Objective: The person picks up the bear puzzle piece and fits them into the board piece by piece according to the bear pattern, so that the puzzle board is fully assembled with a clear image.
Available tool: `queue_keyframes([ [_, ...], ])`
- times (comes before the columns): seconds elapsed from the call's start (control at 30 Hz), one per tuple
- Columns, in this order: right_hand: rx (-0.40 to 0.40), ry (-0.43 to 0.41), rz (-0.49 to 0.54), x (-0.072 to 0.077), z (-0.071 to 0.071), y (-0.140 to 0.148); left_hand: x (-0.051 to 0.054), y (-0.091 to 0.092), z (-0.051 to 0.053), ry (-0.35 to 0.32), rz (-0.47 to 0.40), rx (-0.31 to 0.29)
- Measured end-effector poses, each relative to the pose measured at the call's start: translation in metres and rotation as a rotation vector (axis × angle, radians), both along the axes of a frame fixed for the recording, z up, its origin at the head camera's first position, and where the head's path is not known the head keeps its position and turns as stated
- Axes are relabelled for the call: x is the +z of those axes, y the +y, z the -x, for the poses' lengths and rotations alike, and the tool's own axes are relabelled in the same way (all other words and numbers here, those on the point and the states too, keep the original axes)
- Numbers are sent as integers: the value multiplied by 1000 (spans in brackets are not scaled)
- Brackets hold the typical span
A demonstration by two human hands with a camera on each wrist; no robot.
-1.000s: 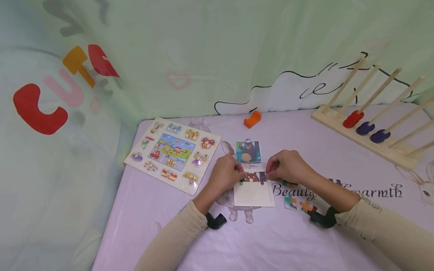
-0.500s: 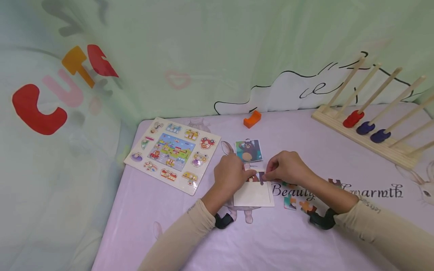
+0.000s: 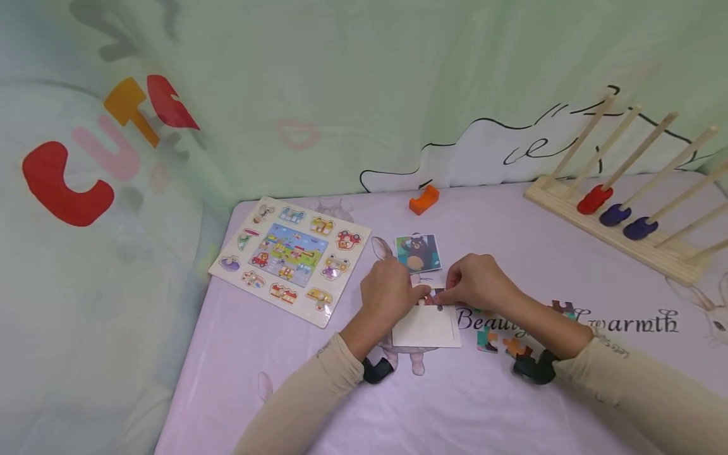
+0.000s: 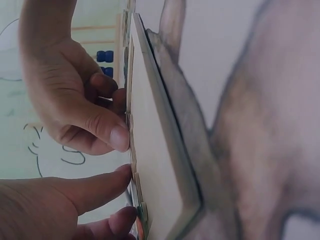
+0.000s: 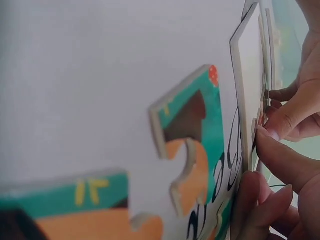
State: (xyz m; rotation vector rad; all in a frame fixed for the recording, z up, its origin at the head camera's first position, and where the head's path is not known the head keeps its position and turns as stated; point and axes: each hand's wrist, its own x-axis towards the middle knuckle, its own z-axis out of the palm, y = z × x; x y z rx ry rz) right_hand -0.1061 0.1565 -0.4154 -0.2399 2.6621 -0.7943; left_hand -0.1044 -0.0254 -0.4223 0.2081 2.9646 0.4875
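A pale square puzzle tray [image 3: 426, 327] lies in front of me, with bear puzzle pieces [image 3: 430, 301] along its far edge, partly covered by my hands. My left hand [image 3: 387, 287] presses the pieces with an extended thumb [image 4: 100, 189]. Its other fingers lie near the tray's far side. My right hand [image 3: 482, 282] pinches the right-hand piece at the tray's far right corner, thumb [image 5: 280, 152] against it. Just beyond the tray is a bear picture card [image 3: 418, 253]. Loose jigsaw pieces [image 3: 487, 339] lie right of the tray; one teal and orange piece [image 5: 212, 120] shows large in the right wrist view.
A wooden knob puzzle board [image 3: 335, 297] with vehicle pictures lies at the left. An orange block [image 3: 424, 200] sits near the back edge. A wooden peg rack [image 3: 614, 230] with red and blue beads stands at the right. A curtain hangs behind the table.
My left hand has moved right, its thumb going from the left piece to the middle of the row. The right thumb has shifted slightly left over its piece.
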Motion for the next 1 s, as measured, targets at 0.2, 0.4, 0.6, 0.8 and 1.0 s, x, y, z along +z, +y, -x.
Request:
queue_keyframes([
  [0.2,0,-32,9,0,1,-1,-1,-1,1,-17,-1,6],
  [0.4,28,-89,21,5,4,3,-1,-1,1,-27,-16,0],
  [0.6,30,-74,8,6,3,2,-2,-1,0,-10,-20,4],
  [0.8,24,-66,-2,5,3,4,-2,-2,0,-34,-34,-17],
  [1.0,24,-74,14,4,3,5,-4,-17,2,-125,-157,-57],
])
